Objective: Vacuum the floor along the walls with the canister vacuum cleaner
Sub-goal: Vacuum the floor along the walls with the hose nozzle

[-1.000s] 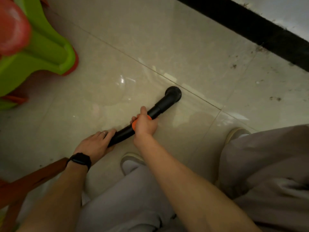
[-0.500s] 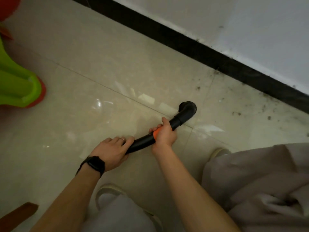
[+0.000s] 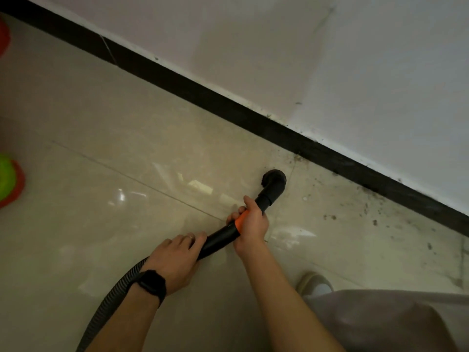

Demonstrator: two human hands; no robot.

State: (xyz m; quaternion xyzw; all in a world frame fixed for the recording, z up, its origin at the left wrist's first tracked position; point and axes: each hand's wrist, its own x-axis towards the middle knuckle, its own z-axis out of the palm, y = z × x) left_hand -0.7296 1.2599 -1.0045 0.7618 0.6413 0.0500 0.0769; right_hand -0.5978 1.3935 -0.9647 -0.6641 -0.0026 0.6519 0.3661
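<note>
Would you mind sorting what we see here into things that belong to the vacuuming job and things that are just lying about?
Belongs to the job:
- black nozzle, close to the baseboard
- curved wand, held by the left hand and right hand
- ribbed hose
- dirt specks along the black baseboard

Just lying about:
- green and red plastic item at the left edge

Both forearms are bare, with no sleeves in view. The left wrist carries a black smartwatch (image 3: 151, 284) on a black band, and one finger of the left hand (image 3: 175, 260) wears a thin ring (image 3: 190, 237). The person wears loose light grey trousers (image 3: 396, 323) and a pale grey-beige shoe (image 3: 314, 283).
</note>
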